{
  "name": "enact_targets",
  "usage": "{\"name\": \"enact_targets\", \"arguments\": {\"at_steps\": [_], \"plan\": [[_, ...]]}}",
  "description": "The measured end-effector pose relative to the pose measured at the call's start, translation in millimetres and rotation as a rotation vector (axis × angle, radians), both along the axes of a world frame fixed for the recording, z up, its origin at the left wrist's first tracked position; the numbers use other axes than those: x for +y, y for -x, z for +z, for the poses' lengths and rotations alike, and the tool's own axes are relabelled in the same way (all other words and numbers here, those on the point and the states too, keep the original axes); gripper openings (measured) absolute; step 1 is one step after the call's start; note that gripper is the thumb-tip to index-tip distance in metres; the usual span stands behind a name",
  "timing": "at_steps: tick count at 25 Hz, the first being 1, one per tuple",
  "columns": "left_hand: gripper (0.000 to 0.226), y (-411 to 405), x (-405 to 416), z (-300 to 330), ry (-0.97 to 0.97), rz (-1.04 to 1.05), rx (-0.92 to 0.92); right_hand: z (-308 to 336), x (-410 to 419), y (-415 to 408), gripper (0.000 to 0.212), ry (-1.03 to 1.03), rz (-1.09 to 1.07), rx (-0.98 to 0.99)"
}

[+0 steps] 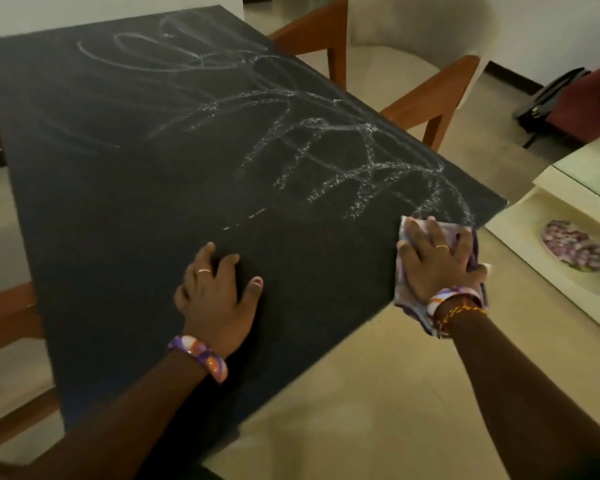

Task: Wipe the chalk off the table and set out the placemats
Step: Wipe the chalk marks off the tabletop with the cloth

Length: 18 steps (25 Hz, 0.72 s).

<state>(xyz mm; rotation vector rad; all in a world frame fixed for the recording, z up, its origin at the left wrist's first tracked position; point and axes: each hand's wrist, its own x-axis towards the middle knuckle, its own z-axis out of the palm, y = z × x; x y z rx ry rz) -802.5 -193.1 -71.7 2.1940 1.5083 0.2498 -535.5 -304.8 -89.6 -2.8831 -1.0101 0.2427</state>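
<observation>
Dark tabletop (125, 174) is filling my view, with chalk scribbles (326, 150) running from 12 to 3 o'clock and a cleaner patch nearest me. I am judging two risks: the cloth (465, 244) is overhanging the edge at 4 o'clock, so a careless stroke could drop it, and dry rubbing may smear chalk onto the clean part. My right hand (437, 261) is pressing the cloth with fingers spread flat; my left hand (219, 296) is bracing on the table, fingers loosely bent, holding nothing. I am seeing no placemats.
</observation>
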Motion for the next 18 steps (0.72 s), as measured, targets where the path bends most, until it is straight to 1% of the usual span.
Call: {"name": "enact_targets", "arguments": {"at_steps": [2, 3, 5, 6, 7, 8, 9, 11, 12, 14, 15, 16, 18], "plan": [[0.052, -26.6, -21.2, -5.1, -0.012, 0.101, 0.063, -1.4, -10.7, 13.8, 0.052, -0.043, 0.047, 0.059], [0.050, -32.2, -24.4, -8.0, -0.040, 0.137, 0.095, -0.1, -12.6, 37.3, 0.052, -0.061, 0.135, 0.069], [0.046, -35.7, -25.1, -10.4, -0.088, 0.180, 0.118, 4.2, -16.8, 91.9, 0.056, -0.098, 0.421, 0.043], [0.045, -35.8, -25.2, -11.0, -0.100, 0.187, 0.124, 3.7, -21.2, 108.2, 0.057, -0.100, 0.551, 0.064], [0.045, -35.7, -25.2, -11.0, -0.110, 0.186, 0.133, 3.8, -23.3, 113.3, 0.056, -0.103, 0.633, 0.074], [0.045, -36.6, -25.5, -10.7, -0.116, 0.186, 0.144, 2.8, -22.5, 102.0, 0.055, -0.108, 0.665, 0.065], [0.046, -39.0, -26.6, -10.4, -0.127, 0.191, 0.156, 1.3, -19.7, 79.3, 0.056, -0.113, 0.647, 0.013], [0.046, -41.2, -26.8, -11.9, -0.157, 0.203, 0.182, -11.0, -10.4, 9.8, 0.055, -0.074, 0.493, -0.095], [0.046, -41.5, -26.3, -12.7, -0.165, 0.210, 0.189, -15.4, -4.6, -30.5, 0.055, -0.027, 0.397, -0.101], [0.046, -40.6, -25.9, -15.1, -0.170, 0.223, 0.194, -22.0, 8.1, -98.3, 0.063, 0.041, 0.271, -0.059], [0.046, -41.5, -26.5, -15.3, -0.172, 0.223, 0.199, -20.6, 11.6, -113.4, 0.068, 0.021, 0.231, -0.044], [0.046, -42.6, -26.7, -14.9, -0.172, 0.222, 0.204, -18.0, 15.0, -114.5, 0.068, 0.015, 0.210, -0.046], [0.046, -45.9, -24.2, -14.5, -0.169, 0.226, 0.207, -11.8, 18.0, -89.1, 0.058, 0.044, 0.247, -0.059]]}}
